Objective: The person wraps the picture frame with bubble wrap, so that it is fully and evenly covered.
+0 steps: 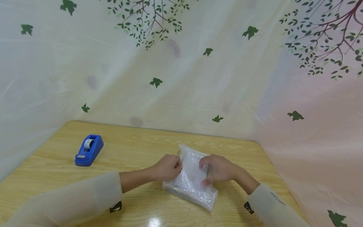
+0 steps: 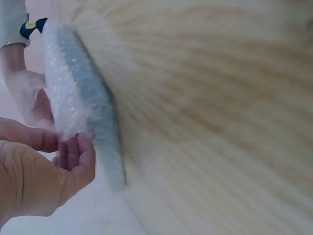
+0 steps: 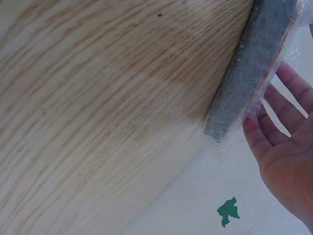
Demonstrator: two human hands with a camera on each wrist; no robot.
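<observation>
In my head view the bubble-wrapped package point(image 1: 191, 178) lies at six o'clock on the table point(image 1: 136, 142). My left hand point(image 1: 167, 168) pinches its wrap at nine; my right hand point(image 1: 222, 168), fingers parted, touches it at three. A blue tape dispenser point(image 1: 90, 152) sits well apart, between nine and ten, beyond my left sleeve point(image 1: 76, 198); a leaf-printed sheet point(image 1: 181, 104) blocks twelve.

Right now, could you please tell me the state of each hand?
Left hand: closed, pinching the bubble wrap.
Right hand: open, touching the bubble wrap.
</observation>
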